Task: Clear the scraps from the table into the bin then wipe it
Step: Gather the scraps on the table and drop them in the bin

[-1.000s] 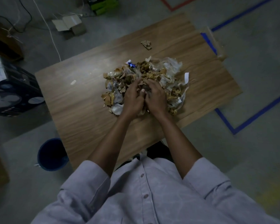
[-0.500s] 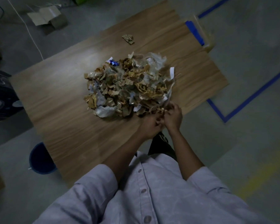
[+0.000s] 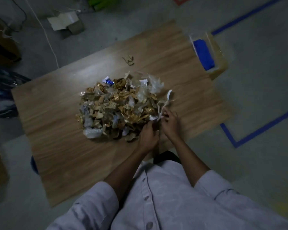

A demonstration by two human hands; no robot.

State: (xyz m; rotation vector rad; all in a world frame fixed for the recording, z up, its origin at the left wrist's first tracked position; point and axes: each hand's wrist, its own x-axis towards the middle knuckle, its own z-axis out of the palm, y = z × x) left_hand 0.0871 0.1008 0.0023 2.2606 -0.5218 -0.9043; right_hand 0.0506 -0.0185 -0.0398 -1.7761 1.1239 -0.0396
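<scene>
A heap of brown paper and clear plastic scraps [image 3: 118,105] lies in the middle of the wooden table [image 3: 56,127]. My left hand [image 3: 148,136] and my right hand [image 3: 170,122] meet at the heap's near right edge, fingers curled into the scraps. The right hand pinches a white paper strip [image 3: 165,102] that sticks up from the pile. One stray brown scrap [image 3: 129,59] lies alone further back on the table. A blue bin [image 3: 34,165] peeks out from under the table's left near edge, mostly hidden.
A clear container holding a blue cloth [image 3: 204,54] sits at the table's far right corner. A cardboard box [image 3: 68,24] and a white cable [image 3: 47,34] lie on the floor behind. Blue tape lines [image 3: 256,131] mark the floor to the right.
Both hands left the middle of the heap and came to its near right edge. The right hand now lifts a white strip. The camera view has shifted.
</scene>
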